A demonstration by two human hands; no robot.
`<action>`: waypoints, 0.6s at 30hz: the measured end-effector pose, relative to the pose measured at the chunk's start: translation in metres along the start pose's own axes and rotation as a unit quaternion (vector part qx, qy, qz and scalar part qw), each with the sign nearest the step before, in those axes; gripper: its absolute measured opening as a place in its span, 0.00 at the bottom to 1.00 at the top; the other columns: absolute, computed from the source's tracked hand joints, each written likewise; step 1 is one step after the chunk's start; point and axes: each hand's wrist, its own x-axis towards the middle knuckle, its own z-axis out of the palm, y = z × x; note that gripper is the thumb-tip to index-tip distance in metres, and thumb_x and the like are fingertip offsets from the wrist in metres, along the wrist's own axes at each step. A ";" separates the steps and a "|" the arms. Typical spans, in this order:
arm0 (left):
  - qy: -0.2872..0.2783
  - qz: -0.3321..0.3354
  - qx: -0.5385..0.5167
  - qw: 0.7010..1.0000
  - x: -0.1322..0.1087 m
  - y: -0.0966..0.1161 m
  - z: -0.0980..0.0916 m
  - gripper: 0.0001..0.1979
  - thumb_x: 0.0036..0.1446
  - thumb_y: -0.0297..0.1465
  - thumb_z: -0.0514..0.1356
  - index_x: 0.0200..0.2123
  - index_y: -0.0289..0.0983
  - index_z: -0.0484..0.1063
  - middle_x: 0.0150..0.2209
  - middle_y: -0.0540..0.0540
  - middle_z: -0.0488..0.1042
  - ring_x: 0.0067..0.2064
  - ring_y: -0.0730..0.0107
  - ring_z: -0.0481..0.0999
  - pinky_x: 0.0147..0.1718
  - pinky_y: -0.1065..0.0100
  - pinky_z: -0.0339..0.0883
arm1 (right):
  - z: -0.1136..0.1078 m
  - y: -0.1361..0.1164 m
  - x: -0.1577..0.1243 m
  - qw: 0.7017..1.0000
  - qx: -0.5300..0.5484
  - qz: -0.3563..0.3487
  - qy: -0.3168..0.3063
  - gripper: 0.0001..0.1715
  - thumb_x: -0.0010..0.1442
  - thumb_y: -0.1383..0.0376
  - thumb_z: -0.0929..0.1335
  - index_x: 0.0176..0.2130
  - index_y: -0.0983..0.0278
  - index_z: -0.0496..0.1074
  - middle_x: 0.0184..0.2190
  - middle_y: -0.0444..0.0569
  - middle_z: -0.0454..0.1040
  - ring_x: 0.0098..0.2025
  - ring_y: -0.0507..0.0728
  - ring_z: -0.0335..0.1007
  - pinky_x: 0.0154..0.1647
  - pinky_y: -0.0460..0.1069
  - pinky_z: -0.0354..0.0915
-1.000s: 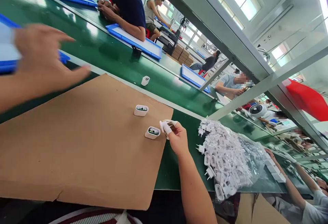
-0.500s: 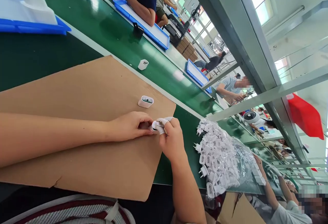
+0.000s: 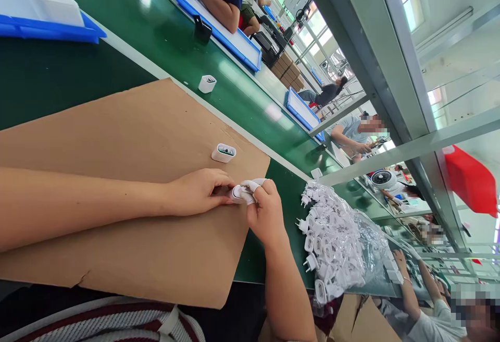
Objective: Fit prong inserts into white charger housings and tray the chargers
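My left hand (image 3: 205,191) reaches in from the left over the cardboard, thumb and fingers closed around a small white charger housing (image 3: 235,194). White covers are on some fingertips of my right hand (image 3: 267,209), and these are bent against the right end of that housing. Whether a small part lies between those fingertips is hidden. Just beyond my hands, another white charger housing (image 3: 224,153) rests on the cardboard sheet (image 3: 128,133), its open end showing a green circuit board.
To the right lies a heap of white plug parts (image 3: 332,243) on clear plastic. A green conveyor belt (image 3: 242,107) runs behind, carrying a white housing (image 3: 207,84) and a black piece (image 3: 202,29). A blue tray (image 3: 50,28) holds a white plug at upper left. Co-workers sit around.
The white housing and black piece on the belt have shifted up and left. At the housing in my hands, my right fingertips have moved slightly; the metal glint between them no longer shows.
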 end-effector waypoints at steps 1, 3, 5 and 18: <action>0.000 0.003 0.002 1.000 0.000 -0.001 0.000 0.19 0.62 0.46 0.59 0.44 0.39 0.82 0.41 0.44 0.80 0.39 0.61 0.77 0.37 0.65 0.70 | 0.000 0.000 0.000 1.000 0.009 -0.003 0.007 0.20 0.63 0.75 0.63 0.49 0.61 0.77 0.40 0.52 0.75 0.45 0.60 0.72 0.44 0.54 0.73; 0.000 0.007 0.005 1.000 0.000 -0.002 0.000 0.19 0.62 0.45 0.59 0.44 0.39 0.82 0.41 0.44 0.80 0.39 0.61 0.77 0.37 0.65 0.70 | 0.000 0.001 0.001 0.999 0.025 -0.007 0.028 0.19 0.65 0.74 0.63 0.49 0.61 0.77 0.41 0.52 0.75 0.44 0.59 0.73 0.44 0.53 0.73; -0.003 0.005 0.005 1.000 0.000 -0.002 0.000 0.19 0.63 0.45 0.59 0.44 0.39 0.82 0.41 0.43 0.80 0.38 0.61 0.77 0.37 0.65 0.70 | -0.001 0.001 0.000 0.998 0.029 -0.007 0.046 0.19 0.65 0.74 0.63 0.50 0.61 0.77 0.42 0.52 0.75 0.44 0.58 0.73 0.44 0.53 0.73; -0.007 -0.025 -0.008 1.000 0.001 0.002 0.000 0.18 0.60 0.46 0.60 0.41 0.38 0.81 0.39 0.44 0.80 0.37 0.62 0.76 0.35 0.66 0.68 | 0.000 0.001 0.002 0.998 -0.042 0.030 -0.041 0.22 0.53 0.79 0.64 0.41 0.61 0.79 0.34 0.49 0.69 0.40 0.59 0.67 0.37 0.51 0.66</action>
